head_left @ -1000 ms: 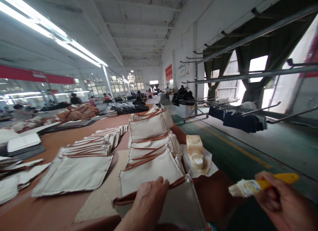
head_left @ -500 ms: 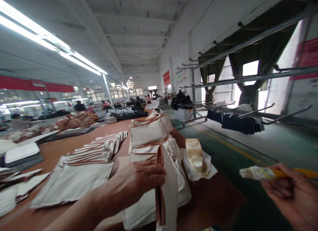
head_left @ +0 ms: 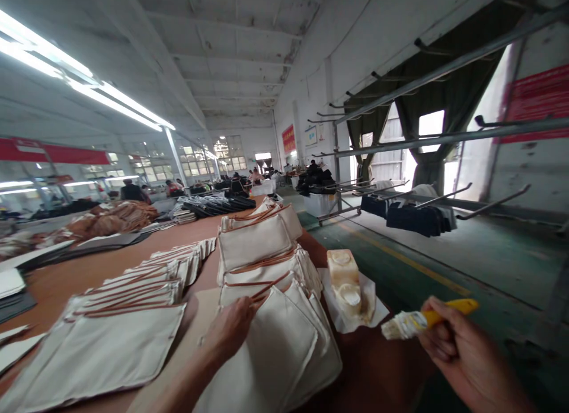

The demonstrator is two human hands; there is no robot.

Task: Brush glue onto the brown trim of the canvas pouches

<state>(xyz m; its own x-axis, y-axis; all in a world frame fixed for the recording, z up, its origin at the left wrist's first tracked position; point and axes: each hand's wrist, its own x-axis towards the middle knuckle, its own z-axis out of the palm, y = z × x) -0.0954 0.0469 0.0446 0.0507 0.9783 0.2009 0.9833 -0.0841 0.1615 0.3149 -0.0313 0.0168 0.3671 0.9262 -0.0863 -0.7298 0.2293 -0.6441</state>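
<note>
My left hand point(head_left: 233, 327) is closed on the brown-trimmed edge of a cream fabric pouch piece point(head_left: 271, 348), which lies on a pile of similar pieces. My right hand point(head_left: 460, 348) holds a paintbrush point(head_left: 429, 319) by its yellow handle, off to the right of the table. The brush's bristles look pale and coated, and they point left. Between the brush and the pile, a stained whitish plastic container point(head_left: 343, 271) rests on a white sheet point(head_left: 377, 309) near the table edge.
Left of the pile lies an overlapping row of cream pieces point(head_left: 124, 342) on the brown table point(head_left: 195, 229). Farther back are dark folded goods point(head_left: 226, 205) and brown bundles point(head_left: 118, 217). A metal rack point(head_left: 400, 146) with prongs stands at right. People sit in the background.
My left hand has moved left and down, and the pouch piece that stood on edge now lies flatter across the pile. My right hand has brought the brush left, closer to the container.
</note>
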